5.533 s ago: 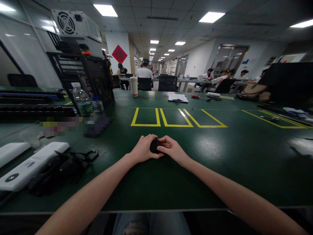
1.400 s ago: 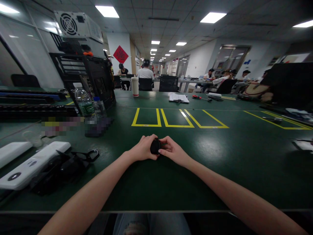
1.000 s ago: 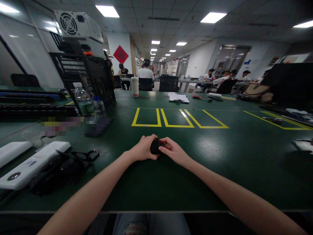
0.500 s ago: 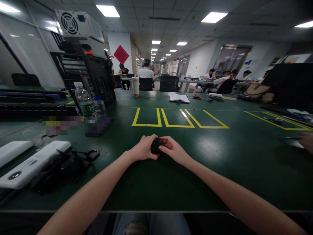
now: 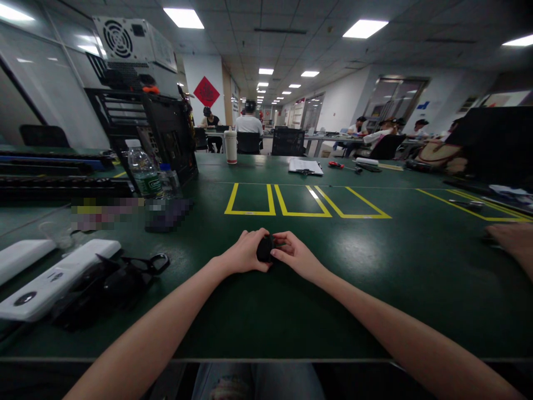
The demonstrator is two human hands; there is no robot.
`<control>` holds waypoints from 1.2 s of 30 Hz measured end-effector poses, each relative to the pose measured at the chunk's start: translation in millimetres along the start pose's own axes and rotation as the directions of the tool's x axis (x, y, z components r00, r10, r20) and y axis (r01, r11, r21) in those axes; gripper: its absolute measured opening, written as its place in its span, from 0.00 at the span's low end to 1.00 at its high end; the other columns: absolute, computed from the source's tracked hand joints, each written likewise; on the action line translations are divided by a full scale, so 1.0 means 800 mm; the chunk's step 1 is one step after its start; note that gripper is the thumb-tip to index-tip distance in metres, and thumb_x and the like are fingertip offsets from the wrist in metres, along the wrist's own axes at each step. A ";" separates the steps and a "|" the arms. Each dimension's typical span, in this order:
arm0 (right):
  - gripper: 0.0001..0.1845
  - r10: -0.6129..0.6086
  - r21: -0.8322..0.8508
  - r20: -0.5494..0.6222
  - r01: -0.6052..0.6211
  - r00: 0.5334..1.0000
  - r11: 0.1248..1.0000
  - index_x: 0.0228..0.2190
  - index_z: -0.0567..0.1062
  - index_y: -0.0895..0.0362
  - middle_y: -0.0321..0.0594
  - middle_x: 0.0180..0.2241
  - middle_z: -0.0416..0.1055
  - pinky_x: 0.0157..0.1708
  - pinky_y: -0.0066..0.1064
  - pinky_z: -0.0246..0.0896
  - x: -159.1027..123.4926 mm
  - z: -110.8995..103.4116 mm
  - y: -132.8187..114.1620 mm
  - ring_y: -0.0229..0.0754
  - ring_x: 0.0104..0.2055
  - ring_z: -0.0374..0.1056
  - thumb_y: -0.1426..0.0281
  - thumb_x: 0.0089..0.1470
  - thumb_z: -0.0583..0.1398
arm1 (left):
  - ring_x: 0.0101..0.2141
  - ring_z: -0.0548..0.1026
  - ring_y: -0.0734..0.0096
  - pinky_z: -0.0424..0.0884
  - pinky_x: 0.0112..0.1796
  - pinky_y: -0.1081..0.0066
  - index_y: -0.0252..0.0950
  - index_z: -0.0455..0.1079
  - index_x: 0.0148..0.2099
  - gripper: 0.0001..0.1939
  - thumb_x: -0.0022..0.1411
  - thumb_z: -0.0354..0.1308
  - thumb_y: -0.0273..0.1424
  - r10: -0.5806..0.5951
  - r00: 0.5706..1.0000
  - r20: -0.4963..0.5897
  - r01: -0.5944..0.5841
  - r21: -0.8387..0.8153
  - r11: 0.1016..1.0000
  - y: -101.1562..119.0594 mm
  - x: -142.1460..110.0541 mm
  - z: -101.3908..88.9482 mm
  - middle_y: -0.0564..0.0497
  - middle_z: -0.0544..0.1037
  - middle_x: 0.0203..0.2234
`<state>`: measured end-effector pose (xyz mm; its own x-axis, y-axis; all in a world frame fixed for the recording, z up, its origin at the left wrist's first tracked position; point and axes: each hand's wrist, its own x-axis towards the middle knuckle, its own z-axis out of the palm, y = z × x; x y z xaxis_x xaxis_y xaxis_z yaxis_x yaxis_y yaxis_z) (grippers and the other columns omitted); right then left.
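Watching remotely, I see the left hand (image 5: 245,254) curled around a small black object (image 5: 264,250), probably steadying it while the right hand (image 5: 297,258) pinches its right edge; I can't tell whether it rests on the green table (image 5: 270,328). Around them, I find a white device (image 5: 54,280), black gear (image 5: 119,278), bottles (image 5: 144,172), yellow tape outlines (image 5: 250,213) and another person's hand (image 5: 512,240), none blocking.

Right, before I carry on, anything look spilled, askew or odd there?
I see nothing spilled or damaged. One oddity: another person's hand is at the right edge of the view, well apart from the left hand and right hand on the small black object.
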<state>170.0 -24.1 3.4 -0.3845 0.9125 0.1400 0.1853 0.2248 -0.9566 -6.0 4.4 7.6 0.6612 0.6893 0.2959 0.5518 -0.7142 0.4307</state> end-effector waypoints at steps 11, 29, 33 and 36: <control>0.10 -0.083 -0.082 -0.008 0.082 0.997 0.993 0.35 0.64 0.56 0.38 0.38 0.63 0.44 0.37 0.60 -0.005 -0.001 -0.008 0.39 0.43 0.63 0.69 0.48 0.55 | 0.37 0.66 0.62 0.57 0.40 0.63 0.37 0.56 0.43 0.25 0.42 0.59 0.37 -0.019 1.000 0.011 0.019 0.000 1.000 0.003 0.001 -0.001 0.50 0.67 0.36; 0.13 -0.093 -0.070 -0.009 0.092 0.996 0.993 0.37 0.63 0.56 0.38 0.39 0.63 0.45 0.37 0.60 -0.002 -0.001 -0.004 0.39 0.44 0.62 0.71 0.46 0.56 | 0.38 0.66 0.63 0.57 0.40 0.64 0.37 0.56 0.43 0.25 0.42 0.59 0.37 0.009 1.000 -0.006 -0.009 0.023 1.000 0.002 0.002 0.001 0.50 0.67 0.36; 0.16 -0.032 -0.045 0.032 0.034 0.999 0.998 0.40 0.61 0.56 0.39 0.40 0.62 0.43 0.38 0.61 -0.002 -0.002 -0.002 0.40 0.42 0.63 0.70 0.47 0.56 | 0.37 0.66 0.64 0.57 0.40 0.64 0.37 0.56 0.42 0.25 0.42 0.59 0.37 -0.003 1.000 0.006 0.003 0.017 1.000 0.003 0.002 0.000 0.50 0.67 0.36; 0.15 -0.031 -0.005 0.092 0.032 0.995 0.999 0.39 0.61 0.55 0.37 0.40 0.63 0.43 0.38 0.62 -0.004 -0.004 -0.004 0.39 0.41 0.64 0.70 0.46 0.56 | 0.38 0.66 0.63 0.57 0.40 0.64 0.37 0.56 0.42 0.24 0.42 0.59 0.36 -0.011 1.000 0.009 0.011 0.018 1.000 0.005 0.001 -0.001 0.50 0.67 0.36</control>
<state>173.3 -26.4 6.6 -0.4715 0.8698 0.1456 0.1774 0.2552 -0.9505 -3.6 2.6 10.1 0.6596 0.6959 0.2840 0.5678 -0.7089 0.4184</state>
